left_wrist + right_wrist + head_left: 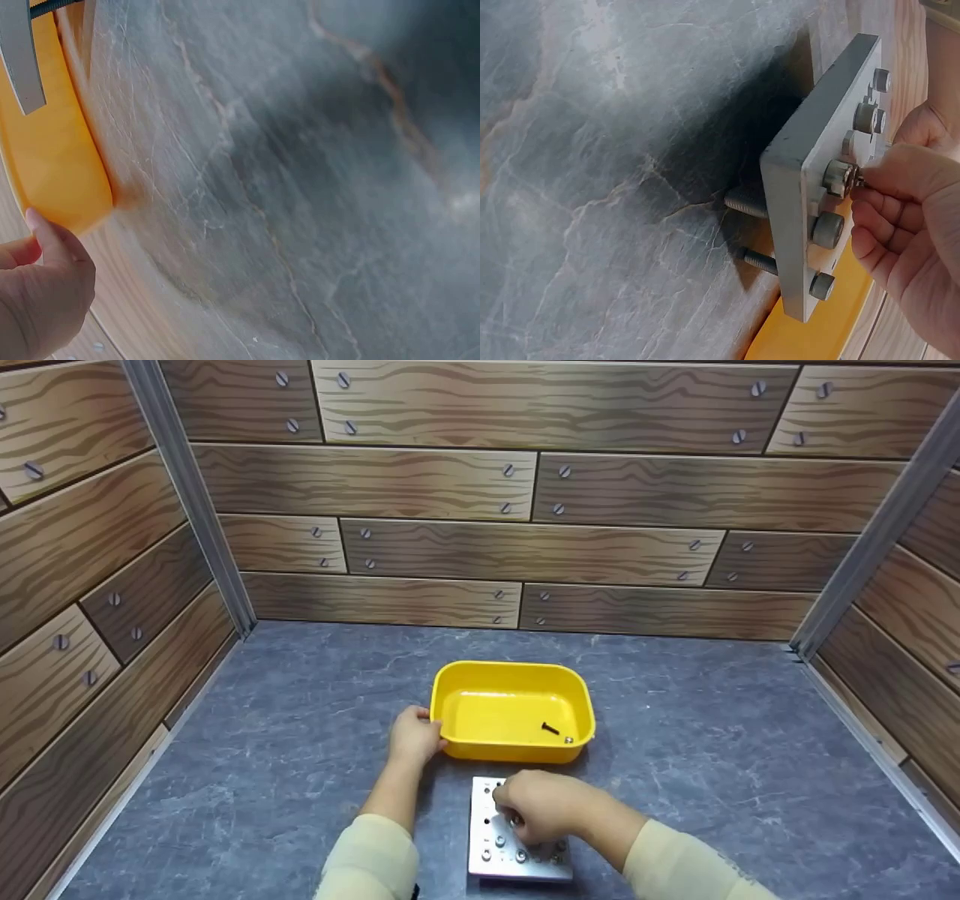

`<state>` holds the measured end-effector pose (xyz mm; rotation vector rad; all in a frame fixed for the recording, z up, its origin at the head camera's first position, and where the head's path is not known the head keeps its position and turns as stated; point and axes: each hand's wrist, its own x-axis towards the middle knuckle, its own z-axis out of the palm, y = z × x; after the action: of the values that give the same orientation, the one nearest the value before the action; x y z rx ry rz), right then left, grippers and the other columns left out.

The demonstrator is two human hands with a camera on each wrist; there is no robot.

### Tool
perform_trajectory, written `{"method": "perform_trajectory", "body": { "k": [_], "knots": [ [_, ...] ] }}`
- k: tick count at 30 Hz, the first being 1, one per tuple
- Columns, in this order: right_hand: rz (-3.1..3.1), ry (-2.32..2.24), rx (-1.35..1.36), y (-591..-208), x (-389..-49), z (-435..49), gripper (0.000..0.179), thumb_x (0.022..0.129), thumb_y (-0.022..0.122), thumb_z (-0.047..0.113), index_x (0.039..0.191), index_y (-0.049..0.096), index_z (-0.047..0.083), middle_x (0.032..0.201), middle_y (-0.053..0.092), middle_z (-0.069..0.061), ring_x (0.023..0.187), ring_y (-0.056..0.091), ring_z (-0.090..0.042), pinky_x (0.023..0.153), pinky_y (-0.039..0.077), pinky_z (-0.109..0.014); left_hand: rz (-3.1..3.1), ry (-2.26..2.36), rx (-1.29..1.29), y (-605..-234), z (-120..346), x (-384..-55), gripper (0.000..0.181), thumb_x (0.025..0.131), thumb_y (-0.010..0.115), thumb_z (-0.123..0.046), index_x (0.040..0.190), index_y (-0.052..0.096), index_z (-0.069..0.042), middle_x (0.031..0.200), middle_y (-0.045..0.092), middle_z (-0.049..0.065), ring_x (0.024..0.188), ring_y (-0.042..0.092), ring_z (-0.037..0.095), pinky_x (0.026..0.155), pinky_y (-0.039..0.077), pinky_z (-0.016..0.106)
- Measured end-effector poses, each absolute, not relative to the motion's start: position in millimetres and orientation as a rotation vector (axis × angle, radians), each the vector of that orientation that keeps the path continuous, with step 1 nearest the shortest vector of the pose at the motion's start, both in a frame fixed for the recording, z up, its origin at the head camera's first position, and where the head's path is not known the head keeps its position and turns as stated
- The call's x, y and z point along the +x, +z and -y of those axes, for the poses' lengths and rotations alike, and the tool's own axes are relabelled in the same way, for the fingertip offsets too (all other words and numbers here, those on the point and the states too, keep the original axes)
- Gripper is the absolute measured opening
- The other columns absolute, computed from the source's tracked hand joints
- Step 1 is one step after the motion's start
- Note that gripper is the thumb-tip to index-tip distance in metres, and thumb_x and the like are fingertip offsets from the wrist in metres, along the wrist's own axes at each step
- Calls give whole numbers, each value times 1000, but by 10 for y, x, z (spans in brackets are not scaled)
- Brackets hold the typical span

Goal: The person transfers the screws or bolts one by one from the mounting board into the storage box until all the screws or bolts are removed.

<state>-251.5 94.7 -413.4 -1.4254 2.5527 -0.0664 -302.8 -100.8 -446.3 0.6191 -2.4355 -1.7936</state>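
Note:
My left hand (415,739) grips the left rim of a yellow plastic bin (514,752), thumb and fingers at its edge; the left wrist view shows the same hold (49,292). A silver metal plate (525,870) with holes and several socket-head bolts (829,230) lies in front of the bin. Over the plate, my right hand (551,806) has its fingers curled. In the right wrist view that hand (915,217) pinches a small metal fastener (860,181) at one bolt head (840,178); the fingertips hide most of it.
Inside the bin are a black screw (550,729) and a small silver nut (568,740) near the front right corner. Threaded bolt ends (746,202) stick out under the plate. Wood-patterned walls (525,487) enclose the grey marbled table (300,780) at the back and sides.

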Motion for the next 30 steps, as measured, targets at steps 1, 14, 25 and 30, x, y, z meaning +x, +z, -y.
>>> {"method": "perform_trajectory", "body": {
  "k": [1, 14, 25, 30],
  "knots": [
    [-2551, -81, -1417, -4126, -2514, -949, 17, 68, 67, 10, 69, 51, 17, 60, 43, 11, 52, 39, -6, 45, 34, -18, 2437, -1798, 625, -4458, 1008, -3027, 25, 88, 53, -2, 111, 53, 5, 102, 57, 20, 70, 61, 19, 58, 55, 23],
    [-2530, -298, -1294, -4026, -2539, -1000, 19, 68, 66, 8, 71, 51, 20, 62, 48, 12, 55, 43, -4, 48, 38, -18, 2431, -1796, 614, -4438, 1005, -3010, 24, 87, 52, -2, 110, 52, 6, 103, 56, 21, 73, 63, 21, 60, 55, 25],
    [-2495, -433, -1345, -3974, -2618, -1106, 15, 73, 71, 14, 73, 56, 17, 66, 52, 12, 59, 46, -2, 53, 42, -16, 2451, -1764, 586, -4449, 1013, -3007, 22, 87, 52, -2, 107, 53, 6, 100, 57, 21, 70, 63, 20, 59, 55, 25],
    [-2540, -485, -1286, -3920, -2650, -1134, 13, 73, 69, 12, 74, 57, 16, 67, 52, 13, 61, 47, -4, 54, 44, -18, 2444, -1769, 607, -4455, 1003, -3007, 23, 87, 53, -2, 108, 53, 6, 100, 57, 21, 67, 63, 19, 58, 55, 24]
  ]
}}
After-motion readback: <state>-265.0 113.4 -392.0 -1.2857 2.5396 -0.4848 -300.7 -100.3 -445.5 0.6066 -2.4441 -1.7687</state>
